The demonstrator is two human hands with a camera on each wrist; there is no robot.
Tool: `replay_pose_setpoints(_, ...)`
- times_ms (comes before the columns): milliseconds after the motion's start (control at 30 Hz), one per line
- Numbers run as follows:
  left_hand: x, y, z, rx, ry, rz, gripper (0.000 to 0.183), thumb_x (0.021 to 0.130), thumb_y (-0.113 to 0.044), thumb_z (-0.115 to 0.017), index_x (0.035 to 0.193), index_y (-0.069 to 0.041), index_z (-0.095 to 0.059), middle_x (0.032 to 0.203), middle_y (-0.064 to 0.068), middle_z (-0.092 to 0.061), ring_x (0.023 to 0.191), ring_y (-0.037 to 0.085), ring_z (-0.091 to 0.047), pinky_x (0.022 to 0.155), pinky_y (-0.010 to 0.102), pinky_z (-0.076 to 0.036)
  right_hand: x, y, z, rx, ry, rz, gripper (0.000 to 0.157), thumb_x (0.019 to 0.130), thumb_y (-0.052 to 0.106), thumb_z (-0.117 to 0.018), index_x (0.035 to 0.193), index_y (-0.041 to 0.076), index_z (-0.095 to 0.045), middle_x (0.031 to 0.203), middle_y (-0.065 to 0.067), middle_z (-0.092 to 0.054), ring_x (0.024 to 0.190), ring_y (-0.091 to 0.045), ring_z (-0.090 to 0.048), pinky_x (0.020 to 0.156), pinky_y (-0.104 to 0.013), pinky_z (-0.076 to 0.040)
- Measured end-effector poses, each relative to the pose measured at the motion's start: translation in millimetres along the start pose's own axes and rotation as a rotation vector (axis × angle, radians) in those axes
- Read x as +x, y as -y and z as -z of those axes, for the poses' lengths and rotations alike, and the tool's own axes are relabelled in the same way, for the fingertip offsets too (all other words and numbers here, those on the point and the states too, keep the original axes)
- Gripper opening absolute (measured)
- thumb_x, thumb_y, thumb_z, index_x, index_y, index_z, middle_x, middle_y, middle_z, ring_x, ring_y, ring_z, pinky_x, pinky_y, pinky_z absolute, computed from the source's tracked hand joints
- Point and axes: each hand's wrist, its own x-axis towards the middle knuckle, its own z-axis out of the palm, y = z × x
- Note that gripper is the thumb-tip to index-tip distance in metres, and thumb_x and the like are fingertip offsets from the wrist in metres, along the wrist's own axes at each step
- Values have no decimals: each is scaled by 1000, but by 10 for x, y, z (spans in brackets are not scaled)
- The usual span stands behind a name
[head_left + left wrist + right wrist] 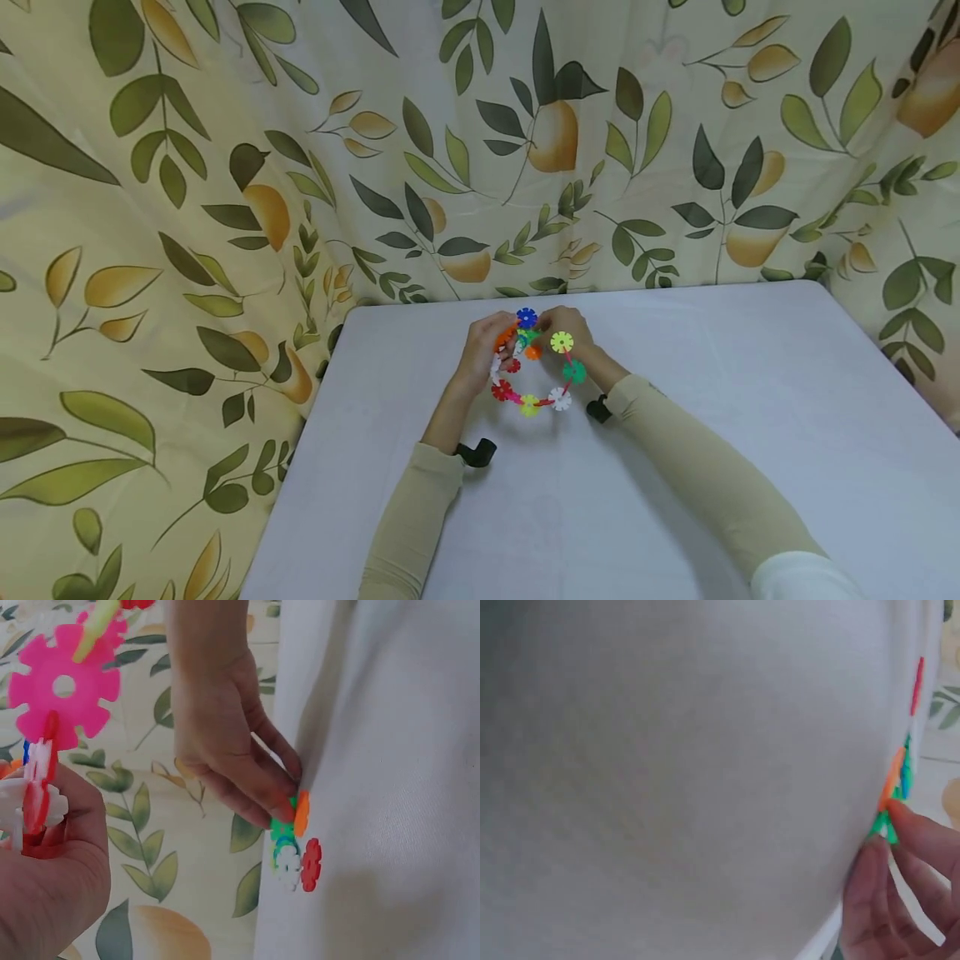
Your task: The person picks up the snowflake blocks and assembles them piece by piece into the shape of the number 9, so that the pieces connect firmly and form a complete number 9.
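Note:
My left hand grips a looped chain of interlocking plastic snowflake discs in the head view, with a yellow disc and a dark blue disc on it. In the left wrist view a pink disc of that chain rises above the left fingers, with white and red ones lower down. My right hand, at the table's far side, pinches a green disc between thumb and fingers. Close by it lie loose discs: an orange disc, a white disc and a red disc.
A white-covered table lies under both hands. Behind its far edge hangs a curtain with a leaf and fruit print. Black wrist-camera mounts project from both wrists near the table surface.

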Motion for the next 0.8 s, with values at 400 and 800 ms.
replay_pose_setpoints(400,16,10,-34,1,41,16,24,106,-32,-59,94,-11,-60,69,3,-45,51,18,-35,44,23,-36,-219,-20,171,143,-74,77,19,83,4,-82,100,-5,-77,89,-19,-75,73,-25,-66,66,-33,-54)
replay_pose_setpoints(800,9,15,-31,-3,-8,-18,28,106,-32,-54,90,-9,-61,68,4,-49,48,18,-39,46,27,-39,-542,66,426,281,-137,206,17,87,8,-84,102,0,-79,94,-14,-78,83,-25,-75,73,-25,-57)
